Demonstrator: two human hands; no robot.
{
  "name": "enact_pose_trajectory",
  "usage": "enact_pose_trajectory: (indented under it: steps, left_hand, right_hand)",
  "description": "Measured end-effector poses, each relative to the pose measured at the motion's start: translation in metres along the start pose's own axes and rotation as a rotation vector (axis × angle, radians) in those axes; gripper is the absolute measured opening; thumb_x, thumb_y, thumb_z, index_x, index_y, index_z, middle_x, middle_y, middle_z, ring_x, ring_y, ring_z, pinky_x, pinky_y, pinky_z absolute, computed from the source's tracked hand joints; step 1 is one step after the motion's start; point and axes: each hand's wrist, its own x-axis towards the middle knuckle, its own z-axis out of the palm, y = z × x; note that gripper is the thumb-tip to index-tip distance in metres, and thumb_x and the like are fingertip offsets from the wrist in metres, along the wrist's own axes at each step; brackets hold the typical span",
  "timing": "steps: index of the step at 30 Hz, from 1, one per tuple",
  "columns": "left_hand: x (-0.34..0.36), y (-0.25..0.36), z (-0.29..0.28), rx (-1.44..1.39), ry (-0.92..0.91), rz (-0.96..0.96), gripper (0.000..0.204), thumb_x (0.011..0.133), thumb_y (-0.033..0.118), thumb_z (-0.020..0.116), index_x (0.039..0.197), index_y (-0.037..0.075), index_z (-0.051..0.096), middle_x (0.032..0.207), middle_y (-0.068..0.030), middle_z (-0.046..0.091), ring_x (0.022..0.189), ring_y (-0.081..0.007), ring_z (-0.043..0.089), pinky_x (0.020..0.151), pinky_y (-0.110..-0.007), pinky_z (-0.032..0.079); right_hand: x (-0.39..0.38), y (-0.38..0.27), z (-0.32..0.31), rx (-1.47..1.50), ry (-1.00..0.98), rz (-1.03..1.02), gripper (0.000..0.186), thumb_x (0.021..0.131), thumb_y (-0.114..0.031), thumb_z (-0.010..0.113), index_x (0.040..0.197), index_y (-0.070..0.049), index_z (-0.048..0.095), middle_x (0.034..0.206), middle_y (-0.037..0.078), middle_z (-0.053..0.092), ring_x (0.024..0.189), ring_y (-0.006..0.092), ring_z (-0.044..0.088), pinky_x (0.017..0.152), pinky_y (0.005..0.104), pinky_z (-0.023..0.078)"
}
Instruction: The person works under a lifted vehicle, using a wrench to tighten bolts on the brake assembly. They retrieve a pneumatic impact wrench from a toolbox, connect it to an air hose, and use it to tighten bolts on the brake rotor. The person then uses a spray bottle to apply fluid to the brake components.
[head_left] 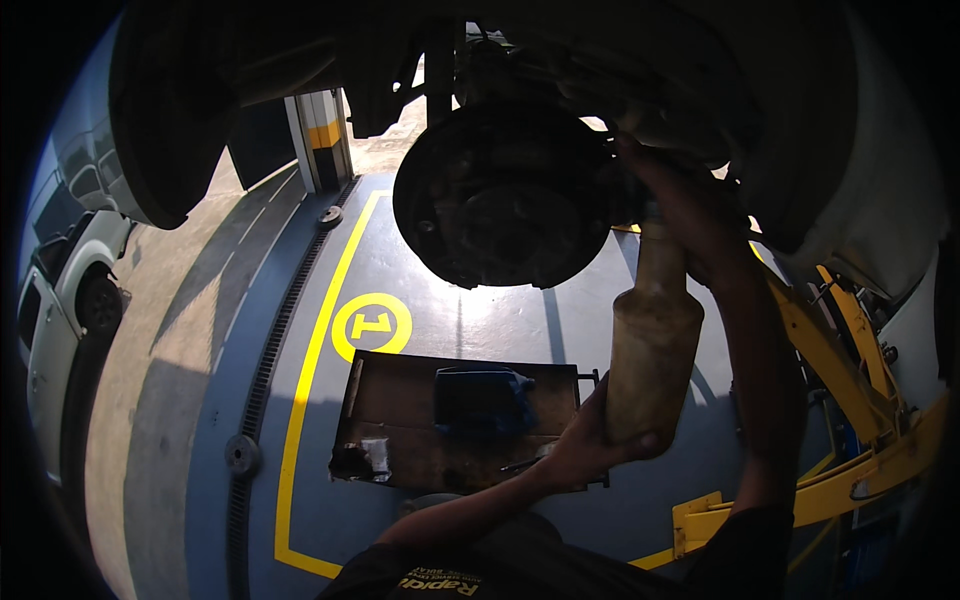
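Yellowish bottle (655, 350), right of centre, neck upward: left hand (595, 435) cups its base, seemingly bearing weight; right hand (695, 220) near dark wheel hub (505, 215), grip unclear.

Wheel hub (500, 205) blocks forward; open room above cart (390, 400).

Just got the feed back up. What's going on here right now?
A person is working under a raised vehicle. Their left hand holds a cloudy, yellowish bottle near its base, neck toward the top of the picture. Their right hand is up by the neck, beside a dark round wheel-hub part; shadow hides its exact grip. Lower down stands a brown-topped cart with a blue item on it.
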Motion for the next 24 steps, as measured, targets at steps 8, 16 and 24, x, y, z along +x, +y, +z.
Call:
enact_pose_trajectory:
  steps: [8,16,24]
  left_hand:
    - [0.004,-0.004,0.02,-0.028,0.002,0.008,0.117,0.084,0.049,0.085,0.16,-0.003,0.014,0.149,-0.0285,0.043,0.139,-0.0361,0.05,0.113,-0.046,0.049]
    - [-0.001,0.014,0.031,-0.026,0.105,0.083,0.115,0.086,0.047,0.084,0.16,-0.004,0.012,0.148,-0.0296,0.043,0.137,-0.0369,0.051,0.111,-0.046,0.05]
    - [-0.01,0.031,0.021,-0.077,0.136,0.083,0.114,0.086,0.048,0.083,0.159,-0.007,0.014,0.146,-0.0287,0.046,0.138,-0.0349,0.05,0.112,-0.045,0.048]
  right_hand:
    - [0.008,0.022,-0.021,0.024,-0.025,-0.079,0.057,0.096,-0.046,0.07,0.133,-0.004,0.065,0.121,0.01,0.068,0.105,0.0179,0.066,0.087,0.0342,0.055]
    - [0.002,0.0,-0.008,0.008,-0.095,-0.225,0.054,0.094,-0.051,0.07,0.12,-0.004,0.071,0.111,0.01,0.071,0.105,0.0187,0.067,0.093,0.0335,0.051]
    - [0.022,-0.011,0.012,0.006,-0.149,-0.266,0.05,0.097,-0.038,0.07,0.133,-0.005,0.067,0.124,0.01,0.069,0.114,0.0184,0.064,0.099,0.0347,0.049]
